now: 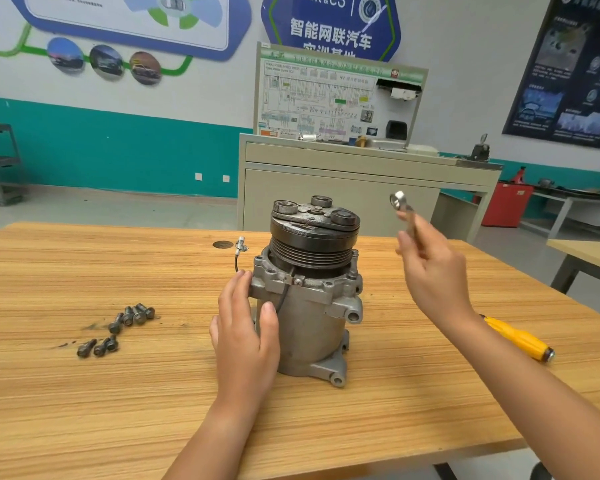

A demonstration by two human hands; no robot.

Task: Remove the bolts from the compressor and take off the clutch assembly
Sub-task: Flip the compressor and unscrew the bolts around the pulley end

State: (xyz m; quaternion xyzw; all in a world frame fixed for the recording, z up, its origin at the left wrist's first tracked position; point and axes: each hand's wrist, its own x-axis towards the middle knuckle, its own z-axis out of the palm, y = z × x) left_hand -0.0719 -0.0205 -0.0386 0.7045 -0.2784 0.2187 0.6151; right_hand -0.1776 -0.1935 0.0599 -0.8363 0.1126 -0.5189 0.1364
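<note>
A grey metal compressor (312, 327) stands upright in the middle of the wooden table (118, 393), with its black clutch assembly (314, 233) and ribbed pulley on top. My left hand (245, 327) rests against the compressor's left side, fingers straight on the flange, thumb on the body. My right hand (433, 271) is raised to the right of the clutch and grips a silver wrench (400, 206), its ring end pointing up. Several dark bolts (118, 329) lie loose on the table to the left.
A yellow-handled tool (520, 339) lies on the table at the right, behind my right forearm. A short wire with a connector (239, 249) sticks up left of the compressor. Beyond the table stand a beige training cabinet (343, 188) and a red cabinet (506, 204).
</note>
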